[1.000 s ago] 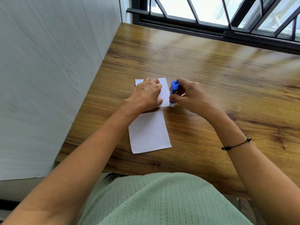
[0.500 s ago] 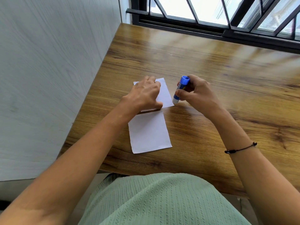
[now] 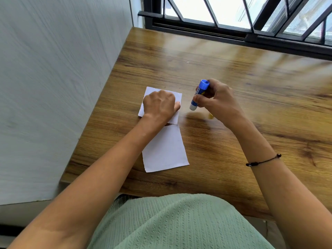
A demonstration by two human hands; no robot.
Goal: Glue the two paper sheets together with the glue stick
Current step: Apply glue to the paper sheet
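- The left hand (image 3: 159, 105), fingers curled under, presses knuckles-down on the far paper sheet (image 3: 177, 97), a white rectangle lying flat on the wooden table (image 3: 233, 141).
- The right hand (image 3: 218, 99) grips the glue stick (image 3: 198, 95), thumb and fingers wrapped round its barrel, just to the right of the far paper sheet.
- The glue stick is a tilted cylinder with a blue upper end and a white lower end.
- The near paper sheet (image 3: 164, 150), white, lies flat, its far edge meeting the far paper sheet.
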